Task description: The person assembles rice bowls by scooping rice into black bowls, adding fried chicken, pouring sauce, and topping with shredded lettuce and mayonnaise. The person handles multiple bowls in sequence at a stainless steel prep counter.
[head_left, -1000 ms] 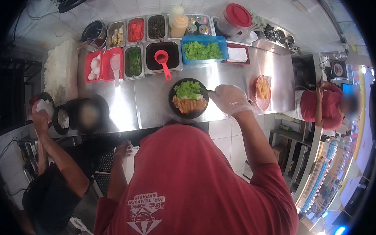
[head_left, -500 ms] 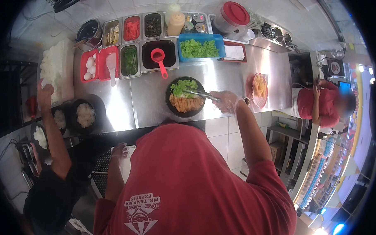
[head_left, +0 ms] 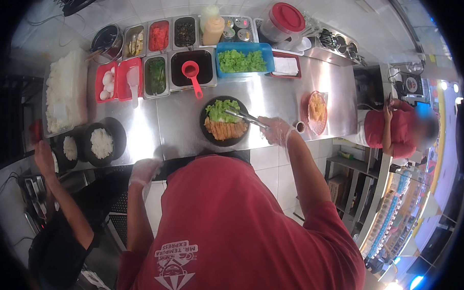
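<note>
Steel ctr (head_left: 179, 110) roomy L of plate (head_left: 224, 143); R grip (head_left: 276, 130) pinching tongs (head_left: 247, 117); L grip (head_left: 145, 171) unclear, nr edge (head_left: 123, 164).

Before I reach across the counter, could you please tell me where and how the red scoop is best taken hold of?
I'd take the scoop by the outer end of its handle, coming from the near side, left of the plate. Its cup sits over the pan, while the handle juts past the pan's front rim, toward the near side.
</note>
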Motion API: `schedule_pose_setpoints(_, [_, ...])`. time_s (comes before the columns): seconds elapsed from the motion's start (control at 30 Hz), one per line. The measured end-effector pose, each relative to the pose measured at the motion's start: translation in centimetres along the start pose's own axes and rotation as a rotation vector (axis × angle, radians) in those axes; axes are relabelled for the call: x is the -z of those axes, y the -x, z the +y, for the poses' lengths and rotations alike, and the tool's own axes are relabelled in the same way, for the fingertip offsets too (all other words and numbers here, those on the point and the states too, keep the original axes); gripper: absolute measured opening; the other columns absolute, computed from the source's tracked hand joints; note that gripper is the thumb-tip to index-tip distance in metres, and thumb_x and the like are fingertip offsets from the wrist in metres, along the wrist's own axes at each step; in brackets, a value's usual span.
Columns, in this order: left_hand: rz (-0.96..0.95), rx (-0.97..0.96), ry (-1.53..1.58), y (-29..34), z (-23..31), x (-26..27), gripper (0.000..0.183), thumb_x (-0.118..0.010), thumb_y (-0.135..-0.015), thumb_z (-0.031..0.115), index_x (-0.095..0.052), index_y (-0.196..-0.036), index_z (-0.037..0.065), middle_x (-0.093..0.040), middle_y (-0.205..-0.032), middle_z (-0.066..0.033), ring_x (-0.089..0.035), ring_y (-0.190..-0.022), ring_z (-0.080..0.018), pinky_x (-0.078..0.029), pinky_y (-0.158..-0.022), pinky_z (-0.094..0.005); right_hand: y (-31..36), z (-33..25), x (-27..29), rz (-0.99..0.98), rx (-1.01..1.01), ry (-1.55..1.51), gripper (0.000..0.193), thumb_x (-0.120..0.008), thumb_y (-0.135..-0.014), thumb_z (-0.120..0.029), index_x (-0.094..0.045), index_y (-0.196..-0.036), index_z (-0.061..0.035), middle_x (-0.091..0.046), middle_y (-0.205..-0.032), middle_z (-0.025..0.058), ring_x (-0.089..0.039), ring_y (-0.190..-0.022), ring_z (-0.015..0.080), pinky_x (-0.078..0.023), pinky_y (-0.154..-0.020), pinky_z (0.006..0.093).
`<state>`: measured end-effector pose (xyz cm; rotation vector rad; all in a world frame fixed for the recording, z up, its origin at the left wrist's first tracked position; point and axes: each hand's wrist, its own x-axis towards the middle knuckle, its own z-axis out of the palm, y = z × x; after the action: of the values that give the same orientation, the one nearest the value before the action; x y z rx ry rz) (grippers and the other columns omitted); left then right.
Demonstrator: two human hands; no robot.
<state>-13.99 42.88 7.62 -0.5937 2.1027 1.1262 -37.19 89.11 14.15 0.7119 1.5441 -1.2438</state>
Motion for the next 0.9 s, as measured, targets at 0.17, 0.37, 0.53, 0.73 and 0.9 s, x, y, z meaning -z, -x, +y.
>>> schedule_pose_setpoints(0.17, [0.21, -0.372, -0.161, -1.9, 17.7, 0.5, 0.042, -0.065, -0.096, 0.044, -0.074, -0.114, 0.007, -0.074, -0.101, -0.0174, -0.069, -0.091, -0.0325, -0.053, -0.084, -0.0434, -1.3, -0.4, 0.6, -0.06, -0.02, -0.06, 0.047, -0.062, -0.102, -0.048, -0.056, -0.072, -0.013, -0.036, -0.047, -0.0057, -0.028, -0.037, 0.0096, -0.018, -0.039, 0.0306])
schedule_pose_setpoints(0.37, [0.292, -0.634, -0.503, -10.1, 24.8, -5.7, 0.034, -0.062, -0.097, 0.037, -0.074, -0.117, 0.013, -0.073, -0.104, -0.0174, -0.068, -0.102, -0.0387, -0.053, -0.093, -0.0485, -0.5, -1.2, 0.2, -0.101, -0.038, -0.022, 0.05, -0.06, -0.103, -0.049, -0.055, -0.069, -0.0128, -0.036, -0.047, -0.0049, -0.029, -0.038, 0.0103, -0.02, -0.04, 0.0306])
schedule_pose_setpoints(0.53, [0.208, -0.556, -0.594, -13.5, 25.4, -7.6, 0.027, -0.064, -0.094, 0.036, -0.075, -0.098, 0.012, -0.073, -0.102, -0.0154, -0.068, -0.101, -0.0383, -0.053, -0.091, -0.0506, -0.3, -0.2, 1.2, -0.108, -0.025, -0.022, 0.042, -0.07, -0.097, -0.048, -0.063, -0.075, -0.0122, -0.048, -0.053, -0.0034, -0.039, -0.041, 0.0104, -0.026, -0.041, 0.0289])
schedule_pose_setpoints(0.73, [0.195, -0.56, -0.598, -13.7, 24.9, -7.5, 0.033, -0.064, -0.094, 0.039, -0.076, -0.112, 0.014, -0.074, -0.108, -0.0152, -0.068, -0.104, -0.0379, -0.053, -0.094, -0.0495, 1.4, 0.8, 3.1, -0.089, -0.027, 0.015, 0.041, -0.07, -0.097, -0.045, -0.064, -0.078, -0.0092, -0.046, -0.055, -0.0034, -0.038, -0.044, 0.0105, -0.026, -0.043, 0.0294])
schedule_pose_setpoints(0.9, [0.143, -0.551, -0.62, -11.2, 26.7, -5.8, 0.045, -0.065, -0.095, 0.042, -0.07, -0.131, 0.016, -0.073, -0.119, -0.0152, -0.068, -0.107, -0.0361, -0.052, -0.099, -0.0465, 1.3, 2.6, 6.0, 0.017, 0.495, 0.393, 0.043, -0.058, -0.103, -0.045, -0.064, -0.081, -0.0082, -0.046, -0.054, 0.002, -0.043, -0.047, 0.0146, -0.034, -0.048, 0.0332])
